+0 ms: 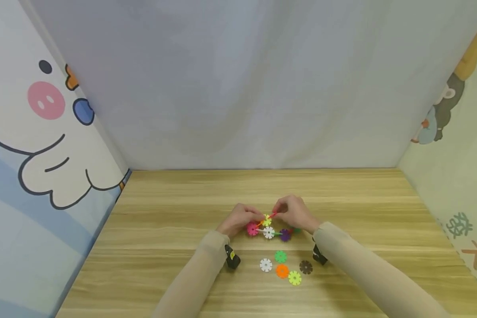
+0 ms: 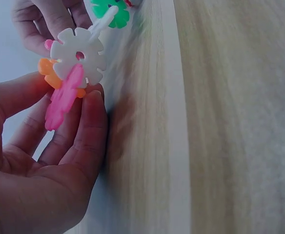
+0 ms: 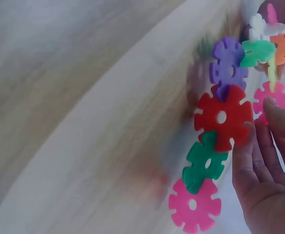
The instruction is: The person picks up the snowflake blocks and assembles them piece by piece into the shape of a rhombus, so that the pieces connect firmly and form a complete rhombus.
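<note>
One chain of notched, flower-like plastic discs (image 1: 266, 235) curves between a person's left hand (image 1: 240, 217) and right hand (image 1: 296, 214), around the middle of the wooden desk (image 1: 163, 247). The left hand pinches an orange disc (image 2: 49, 72) between thumb and fingers, beside a white disc (image 2: 67, 48), while the right hand pinches a pink disc (image 3: 275, 97) that meets a yellow disc (image 3: 272, 73), with purple, red, green and pink links trailing beside it. Nearer the person lie five loose discs (image 1: 278, 271): white, green, orange, yellow and dark brown.
</note>
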Action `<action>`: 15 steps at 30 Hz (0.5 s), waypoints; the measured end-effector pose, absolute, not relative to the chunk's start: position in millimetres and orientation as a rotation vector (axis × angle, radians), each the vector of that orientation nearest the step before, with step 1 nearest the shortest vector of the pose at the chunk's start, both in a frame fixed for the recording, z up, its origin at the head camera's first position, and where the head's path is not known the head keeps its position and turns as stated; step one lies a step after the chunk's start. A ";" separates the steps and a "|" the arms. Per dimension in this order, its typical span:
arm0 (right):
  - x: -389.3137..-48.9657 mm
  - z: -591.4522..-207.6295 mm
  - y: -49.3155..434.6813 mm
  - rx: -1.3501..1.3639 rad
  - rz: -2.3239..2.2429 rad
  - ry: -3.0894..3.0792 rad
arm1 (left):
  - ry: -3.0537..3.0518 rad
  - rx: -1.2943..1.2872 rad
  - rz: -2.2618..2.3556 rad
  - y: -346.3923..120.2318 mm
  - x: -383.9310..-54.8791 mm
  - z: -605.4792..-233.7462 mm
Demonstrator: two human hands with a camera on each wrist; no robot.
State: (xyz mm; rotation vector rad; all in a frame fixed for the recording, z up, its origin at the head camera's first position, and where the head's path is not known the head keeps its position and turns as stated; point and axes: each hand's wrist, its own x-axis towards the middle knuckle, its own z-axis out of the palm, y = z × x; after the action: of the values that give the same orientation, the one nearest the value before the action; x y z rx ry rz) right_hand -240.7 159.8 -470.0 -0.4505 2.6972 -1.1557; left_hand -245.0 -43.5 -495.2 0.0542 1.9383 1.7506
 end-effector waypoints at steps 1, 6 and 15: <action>-240.0 -470.0 160.8 -0.450 -1.165 2.701 | 1.938 0.055 1.748 -43.9 -244.6 -495.0; -234.8 -467.9 167.0 -0.474 -1.216 2.720 | 1.952 0.067 1.747 -45.0 -244.0 -496.7; -211.8 -458.4 187.7 -0.549 -1.240 2.640 | 1.981 0.039 1.735 -43.9 -245.0 -501.5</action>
State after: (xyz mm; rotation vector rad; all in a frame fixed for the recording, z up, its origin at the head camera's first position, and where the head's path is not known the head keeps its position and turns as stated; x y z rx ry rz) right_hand -211.8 187.7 -458.4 -0.5494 2.6398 -1.2403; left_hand -245.0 -43.9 -501.5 0.0386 1.9814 1.7349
